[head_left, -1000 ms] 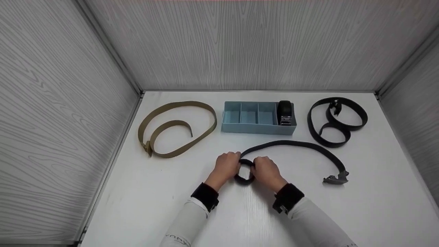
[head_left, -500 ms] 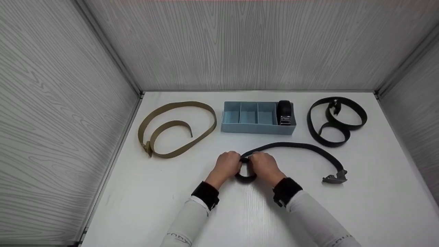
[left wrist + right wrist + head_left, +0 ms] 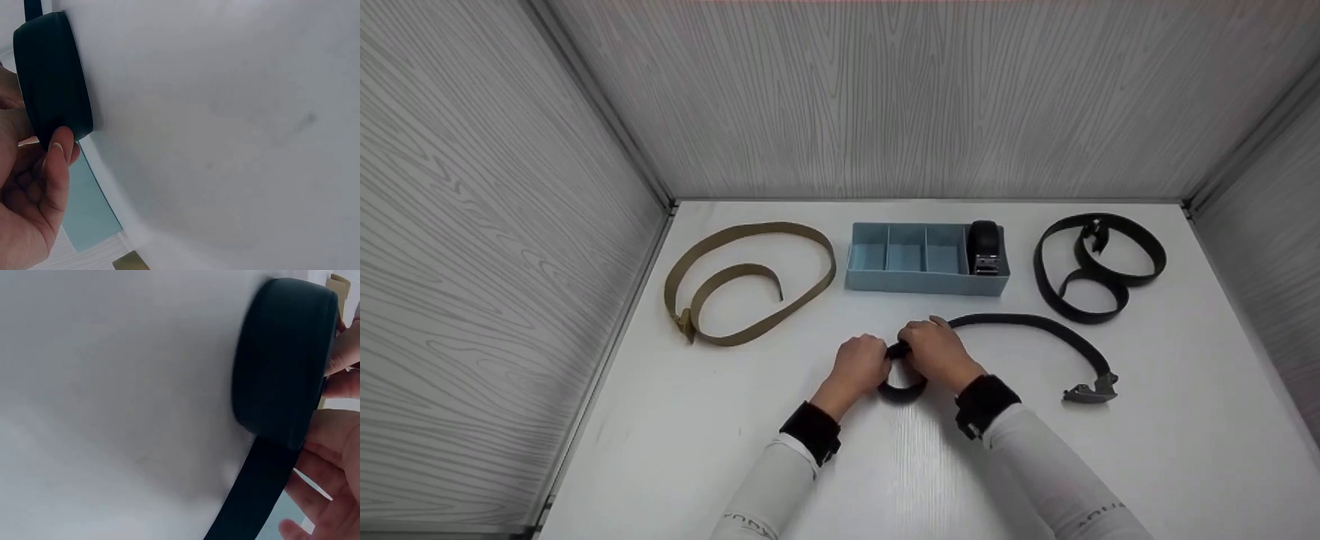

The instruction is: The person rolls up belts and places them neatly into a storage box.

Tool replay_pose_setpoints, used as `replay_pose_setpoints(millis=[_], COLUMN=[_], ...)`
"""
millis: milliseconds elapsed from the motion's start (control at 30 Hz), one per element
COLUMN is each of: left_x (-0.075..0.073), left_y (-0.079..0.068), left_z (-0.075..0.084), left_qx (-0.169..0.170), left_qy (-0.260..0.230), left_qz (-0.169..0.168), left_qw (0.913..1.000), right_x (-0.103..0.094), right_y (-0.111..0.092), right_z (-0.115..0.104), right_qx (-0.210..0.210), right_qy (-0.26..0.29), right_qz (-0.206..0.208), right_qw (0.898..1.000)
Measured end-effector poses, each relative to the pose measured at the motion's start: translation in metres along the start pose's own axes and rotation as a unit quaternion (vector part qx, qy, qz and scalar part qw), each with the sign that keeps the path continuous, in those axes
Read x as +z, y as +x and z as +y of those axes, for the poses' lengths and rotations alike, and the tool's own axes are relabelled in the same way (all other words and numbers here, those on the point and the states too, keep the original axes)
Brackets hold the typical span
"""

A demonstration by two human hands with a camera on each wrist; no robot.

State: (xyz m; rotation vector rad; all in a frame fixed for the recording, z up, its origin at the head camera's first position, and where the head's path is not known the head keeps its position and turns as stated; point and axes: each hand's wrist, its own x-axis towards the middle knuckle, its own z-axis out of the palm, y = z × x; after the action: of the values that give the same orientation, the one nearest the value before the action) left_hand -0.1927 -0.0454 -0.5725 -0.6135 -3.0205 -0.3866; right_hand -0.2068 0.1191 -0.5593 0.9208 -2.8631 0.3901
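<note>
Both hands [image 3: 861,364] [image 3: 934,349] hold a flat black belt [image 3: 1012,319] (grey-buckled), one end coiled.

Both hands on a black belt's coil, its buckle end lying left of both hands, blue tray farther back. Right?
Wrong side: the buckle of the black belt lies right of the right hand, per the head view. The rest holds.

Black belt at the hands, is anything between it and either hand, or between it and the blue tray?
Nothing visible separates the black belt from the left hand or right hand; both hold it. Toward the blue tray, no other object shows between; only the belt's loose strap curves out beyond the right hand.
</note>
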Motion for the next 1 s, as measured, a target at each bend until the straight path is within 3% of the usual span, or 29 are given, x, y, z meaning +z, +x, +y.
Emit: replay_pose_setpoints(millis=[300,500,767,1000], left_x=[0.000,0.003,0.006,0.006], left_y=[0.003,0.006,0.000,0.003], left_z=[0.000,0.002,0.012,0.015], left_qx=[-0.006,-0.011,-0.061,-0.072], left_qy=[-0.020,-0.028,-0.017,-0.009], left_qz=[-0.007,-0.009,0.007,0.005], left_qw=[0.9998,0.9995,0.9980,0.9973], right_x=[0.010,0.011,0.001,0.002], right_y=[0.007,0.000,-0.007,-0.005], right_z=[-0.003,0.006,0.022,0.016], right_qx=[0.010,0.034,0.061,0.050], right_qy=[0.014,0.065,0.074,0.037], right_qz=[0.058,0.036,-0.015,0.011], right_qw=[0.998,0.997,0.995,0.998])
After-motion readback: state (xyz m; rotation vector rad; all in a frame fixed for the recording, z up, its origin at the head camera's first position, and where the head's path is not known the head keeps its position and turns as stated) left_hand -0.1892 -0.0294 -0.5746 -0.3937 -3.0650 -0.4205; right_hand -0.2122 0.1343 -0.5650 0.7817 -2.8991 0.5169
